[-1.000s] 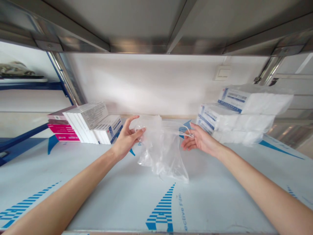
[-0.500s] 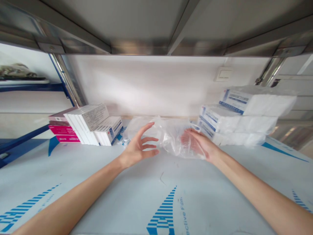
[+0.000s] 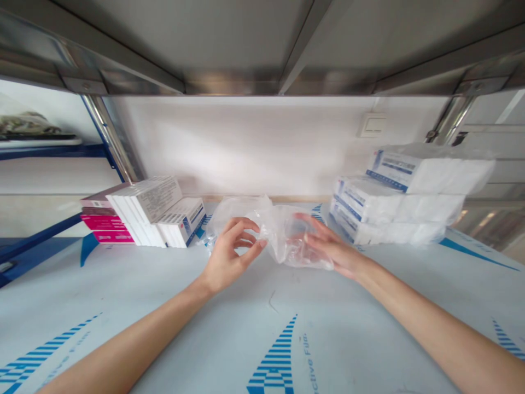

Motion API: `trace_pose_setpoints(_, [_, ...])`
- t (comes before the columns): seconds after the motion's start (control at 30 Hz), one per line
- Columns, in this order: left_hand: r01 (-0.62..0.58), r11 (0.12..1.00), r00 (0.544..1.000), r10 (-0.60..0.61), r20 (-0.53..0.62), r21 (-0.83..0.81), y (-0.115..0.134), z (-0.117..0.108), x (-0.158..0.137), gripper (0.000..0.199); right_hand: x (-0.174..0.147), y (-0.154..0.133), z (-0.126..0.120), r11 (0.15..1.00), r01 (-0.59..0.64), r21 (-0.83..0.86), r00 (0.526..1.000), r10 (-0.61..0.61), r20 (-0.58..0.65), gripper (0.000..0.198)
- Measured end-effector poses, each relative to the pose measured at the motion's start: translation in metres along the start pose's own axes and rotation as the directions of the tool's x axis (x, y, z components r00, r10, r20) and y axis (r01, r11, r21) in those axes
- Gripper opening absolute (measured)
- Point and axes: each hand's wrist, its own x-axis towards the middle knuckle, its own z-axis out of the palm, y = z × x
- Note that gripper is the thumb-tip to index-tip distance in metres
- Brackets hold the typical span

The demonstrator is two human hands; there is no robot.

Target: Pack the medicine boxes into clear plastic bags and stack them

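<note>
A crumpled clear plastic bag [image 3: 283, 241] lies on the film-covered shelf, near the wall. At its left side, my left hand [image 3: 235, 249] has its fingers curled, with a gap between thumb and index fingertip. Nothing shows held in it, though the fingertips are close to the plastic. My right hand [image 3: 332, 246] is at the bag's right end with thumb and fingers apart. Part of that hand shows through the thin plastic; whether it is inside or behind the bag I cannot tell.
White boxes [image 3: 150, 202] and pink boxes [image 3: 109, 224] stand at the left. Plastic-wrapped packs of white boxes [image 3: 402, 202] are stacked at the right. A metal shelf [image 3: 238, 49] hangs overhead, and a light switch [image 3: 372, 125] is on the back wall.
My left hand's fingers have curled and its thumb has come closer to the index finger. My right hand has moved left and its fingers have spread; the bag's right end has shifted left.
</note>
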Motion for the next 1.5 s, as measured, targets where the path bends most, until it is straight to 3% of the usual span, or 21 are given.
trace_pose_setpoints(0.07, [0.029,0.998,0.999,-0.027,-0.026,0.054,-0.001,0.001,0.000,0.019,-0.004,-0.002,0.001,0.993,0.028,-0.112,0.999,-0.023,0.044,0.093])
trace_pose_setpoints(0.13, [0.081,0.991,0.996,-0.076,-0.053,0.102,0.000,0.001,0.001,0.017,-0.005,0.000,0.003,0.982,0.054,-0.181,0.996,-0.040,0.082,0.101])
trace_pose_setpoints(0.3, [0.027,0.975,0.993,-0.002,-0.114,0.220,0.000,-0.002,0.003,0.016,0.000,0.006,0.006,0.966,0.134,-0.223,0.985,-0.105,0.137,0.081])
trace_pose_setpoints(0.43, [0.025,0.969,0.973,0.033,-0.230,0.245,-0.006,-0.013,0.009,0.020,0.006,0.001,-0.004,0.932,0.191,-0.308,0.973,-0.221,-0.066,0.027])
trace_pose_setpoints(0.6, [0.064,0.985,0.935,-0.004,-0.355,0.159,-0.005,-0.028,0.016,0.023,0.009,-0.015,-0.028,0.909,0.387,-0.158,0.836,-0.418,-0.356,0.026])
trace_pose_setpoints(0.7, [0.065,0.992,0.952,-0.029,-0.305,0.109,-0.003,-0.027,0.016,0.030,0.006,-0.023,-0.034,0.875,0.471,-0.109,0.792,-0.474,-0.383,0.024])
trace_pose_setpoints(0.8, [0.088,0.996,0.969,-0.080,-0.235,0.023,-0.005,-0.023,0.015,0.032,0.004,-0.024,-0.036,0.897,0.432,-0.093,0.827,-0.435,-0.357,0.026])
trace_pose_setpoints(0.9, [0.107,0.993,0.972,-0.116,-0.202,-0.052,-0.010,-0.022,0.017,0.023,0.005,-0.021,-0.038,0.913,0.316,-0.257,0.843,-0.395,-0.365,0.027])
trace_pose_setpoints(1.0, [0.115,0.960,0.981,-0.151,-0.124,-0.256,-0.010,-0.024,0.019,0.019,0.007,-0.017,-0.041,0.849,0.290,-0.442,0.800,-0.468,-0.375,0.030])
trace_pose_setpoints(1.07, [0.116,0.920,0.984,-0.157,-0.079,-0.375,-0.005,-0.025,0.019,0.024,0.008,-0.015,-0.043,0.822,0.315,-0.475,0.784,-0.507,-0.358,0.028])
trace_pose_setpoints(1.17, [0.195,0.832,0.976,-0.215,0.022,-0.519,0.005,-0.025,0.018,0.036,0.009,-0.014,-0.044,0.839,0.328,-0.435,0.835,-0.473,-0.282,0.030])
trace_pose_setpoints(1.3, [0.285,0.706,0.957,-0.247,0.151,-0.649,0.010,-0.023,0.015,0.041,0.006,-0.010,-0.035,0.960,0.129,-0.246,0.986,-0.151,-0.071,0.047])
trace_pose_setpoints(1.4, [0.325,0.722,0.945,-0.271,0.183,-0.610,0.006,-0.018,0.012,0.034,0.001,-0.007,-0.019,0.988,-0.028,-0.150,0.997,0.039,0.071,0.061])
trace_pose_setpoints(1.5, [0.338,0.771,0.940,-0.305,0.152,-0.540,0.001,-0.012,0.011,0.054,-0.001,-0.005,-0.007,0.995,-0.037,-0.090,0.997,0.042,0.062,0.082])
